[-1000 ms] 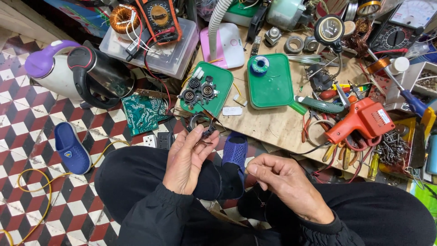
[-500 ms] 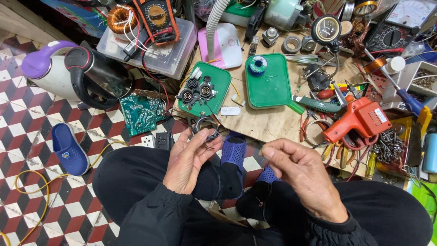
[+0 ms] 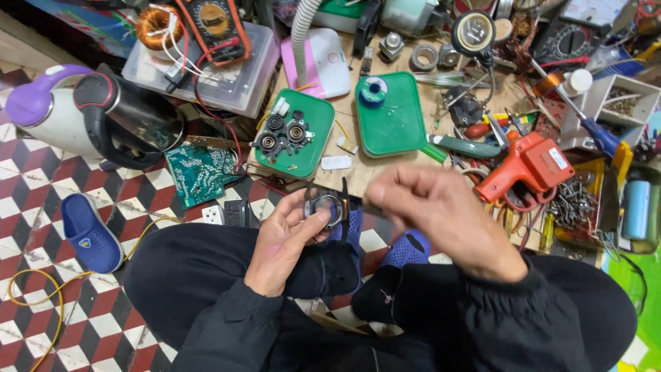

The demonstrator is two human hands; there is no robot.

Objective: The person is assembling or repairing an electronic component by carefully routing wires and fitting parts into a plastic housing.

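Left hand (image 3: 289, 234): grasping small round metal ring part (image 3: 323, 207), partly hidden by fingers.
Right hand (image 3: 441, 213): blurred; grip cannot tell.

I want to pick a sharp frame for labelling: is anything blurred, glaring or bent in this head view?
In the head view, the right hand is smeared by motion blur, while the left hand and the round metal part it holds look fairly sharp. Lighting is even, with soft shadows only; a mild shine sits on the kettle. The wide lens bends the floor tiles toward the edges.
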